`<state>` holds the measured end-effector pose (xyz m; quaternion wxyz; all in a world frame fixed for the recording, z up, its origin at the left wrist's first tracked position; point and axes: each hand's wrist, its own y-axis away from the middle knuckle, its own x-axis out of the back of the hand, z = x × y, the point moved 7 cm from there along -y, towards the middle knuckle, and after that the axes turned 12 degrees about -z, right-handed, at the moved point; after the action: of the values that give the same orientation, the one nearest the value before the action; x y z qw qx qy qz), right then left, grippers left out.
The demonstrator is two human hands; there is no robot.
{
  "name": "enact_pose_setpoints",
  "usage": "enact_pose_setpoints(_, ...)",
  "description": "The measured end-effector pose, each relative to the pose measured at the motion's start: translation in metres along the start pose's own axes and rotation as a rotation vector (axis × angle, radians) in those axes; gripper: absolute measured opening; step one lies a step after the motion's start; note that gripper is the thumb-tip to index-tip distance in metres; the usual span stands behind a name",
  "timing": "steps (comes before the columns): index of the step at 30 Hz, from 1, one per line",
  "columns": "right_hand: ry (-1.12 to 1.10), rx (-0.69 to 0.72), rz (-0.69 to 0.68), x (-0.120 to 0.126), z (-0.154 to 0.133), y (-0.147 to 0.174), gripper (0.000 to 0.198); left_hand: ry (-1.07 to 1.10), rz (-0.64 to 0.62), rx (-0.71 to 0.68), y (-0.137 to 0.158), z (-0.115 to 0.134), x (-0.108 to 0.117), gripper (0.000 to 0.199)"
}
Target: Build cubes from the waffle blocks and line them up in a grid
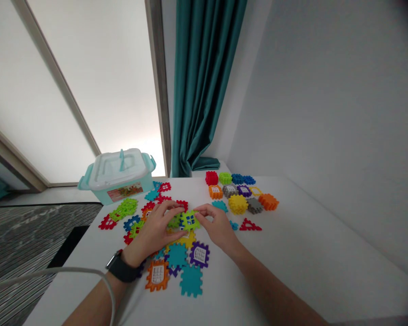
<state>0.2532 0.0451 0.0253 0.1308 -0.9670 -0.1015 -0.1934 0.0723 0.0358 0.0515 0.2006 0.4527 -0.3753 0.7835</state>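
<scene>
My left hand [157, 228], with a dark watch on its wrist, curves round the left side of a light green window tile [191, 221]. Its thumb lies near the tile's lower edge and its forefinger near the upper one. The fingertips of my right hand [219, 225] pinch the right edge of the same tile. Another green tile [173, 222] shows partly behind it, inside the left hand's curve. Just below lie a yellow tile [190, 239], turquoise tiles [191, 280], a purple tile [199, 254] and an orange tile [157, 275]. My left hand hides part of the pile.
A lidded turquoise box [120, 174] stands at the back left. Sorted stacks, including yellow tiles [238, 204] and orange tiles [268, 202], sit back right, near a red triangle [250, 225]. Green tiles [124, 209] lie left. A pale cable [71, 270] crosses the lower left.
</scene>
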Motion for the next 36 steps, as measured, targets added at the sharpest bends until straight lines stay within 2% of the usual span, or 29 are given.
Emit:
enact_pose_setpoints(7, -0.219, -0.045, -0.025, -0.007, 0.008, 0.0, 0.022, -0.047, 0.0, 0.009, 0.0, 0.001, -0.001, 0.05)
enact_pose_setpoints(16, -0.314, -0.085, -0.02, -0.008, 0.011, 0.0, 0.036, -0.005, -0.042, -0.022, 0.0, 0.0, -0.001, 0.053)
enact_pose_setpoints(36, -0.347, -0.081, -0.034, -0.011, 0.01, 0.0, 0.033, 0.086, -0.042, -0.003, -0.001, 0.003, 0.002, 0.053)
